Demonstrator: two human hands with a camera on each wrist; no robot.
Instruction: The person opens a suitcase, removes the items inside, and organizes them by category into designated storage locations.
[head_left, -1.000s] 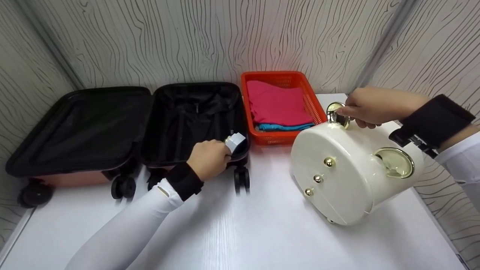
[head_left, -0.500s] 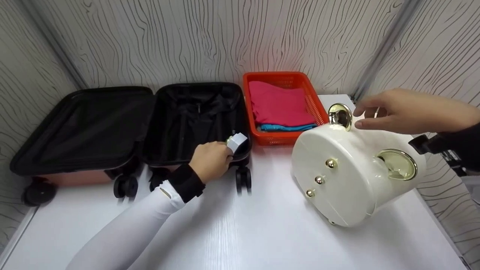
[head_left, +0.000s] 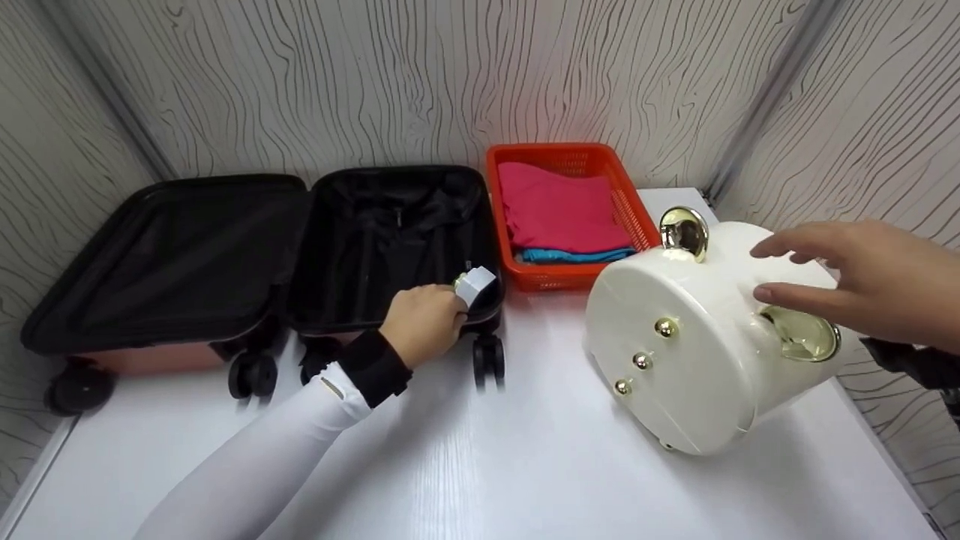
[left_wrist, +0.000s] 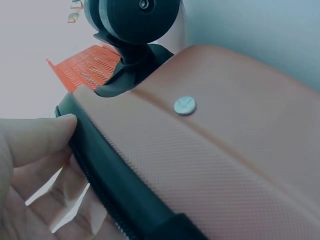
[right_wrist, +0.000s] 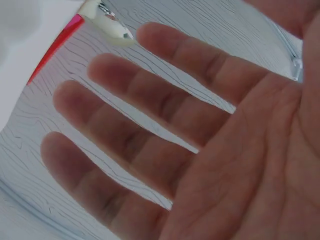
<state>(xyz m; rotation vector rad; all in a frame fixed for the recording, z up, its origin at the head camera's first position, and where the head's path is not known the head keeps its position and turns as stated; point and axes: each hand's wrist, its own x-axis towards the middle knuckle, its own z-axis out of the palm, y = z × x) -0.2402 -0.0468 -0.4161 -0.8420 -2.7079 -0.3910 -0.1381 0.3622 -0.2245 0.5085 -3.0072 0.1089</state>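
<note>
A suitcase lies spread wide, its empty-looking black half [head_left: 390, 232] beside the other half [head_left: 165, 262]. My left hand [head_left: 424, 322] grips the near rim of the right half; in the left wrist view the thumb [left_wrist: 45, 135] presses the black edge of the pink shell [left_wrist: 220, 120], with fingers behind it. A small white faceted piece [head_left: 475, 285] shows beside that hand's fingertips. My right hand [head_left: 862, 277], fingers spread, holds nothing. It hovers by a glossy white drum-shaped object [head_left: 667, 360] with gold ear-like pieces [head_left: 684, 232] and gold studs.
Behind the table, an orange basket [head_left: 637, 217] holds folded pink cloth [head_left: 559, 210] and blue cloth [head_left: 577, 255]. Suitcase wheels [head_left: 489, 360] stick out towards me. Wood-patterned walls [head_left: 420, 82] enclose the white table [head_left: 487, 465] at the back and sides.
My right hand has let go of the gold ear-like piece on the white object and drawn back to the right, fingers spreading. My left hand has stayed at the suitcase rim.
</note>
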